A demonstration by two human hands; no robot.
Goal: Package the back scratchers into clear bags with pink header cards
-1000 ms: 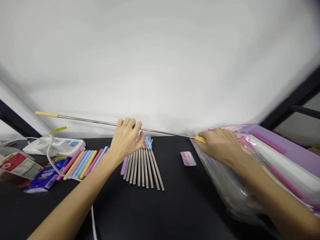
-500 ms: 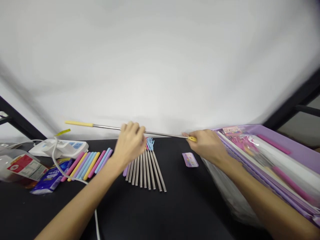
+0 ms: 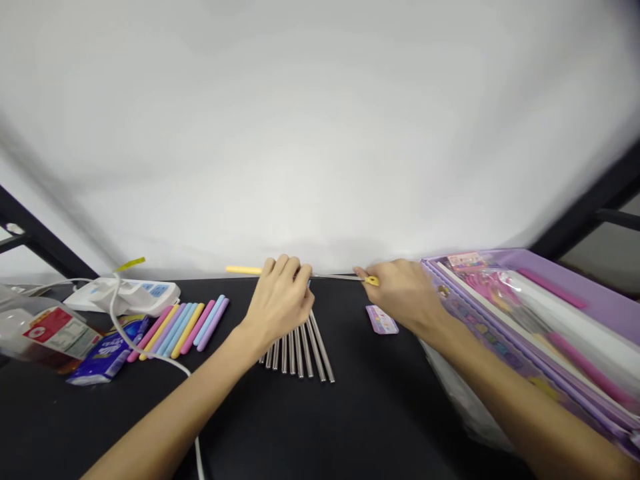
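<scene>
A long steel rod (image 3: 335, 276) is steadied at two points above the black counter's (image 3: 360, 413) far edge: its yellow tip (image 3: 371, 281) is pinched narrowly by the right hand (image 3: 403, 293), and its shaft is apparently gripped by the left hand (image 3: 279, 300).

Our thin steel rod (image 3: 333, 276) held level, above table edge; yellow sleeve (image 3: 243, 270) on left end, small yellow tip (image 3: 371, 281) on right.

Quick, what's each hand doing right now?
Left hand: closed around the yellow-tipped steel rod.
Right hand: closed, pinching the rod's yellow end.
</scene>
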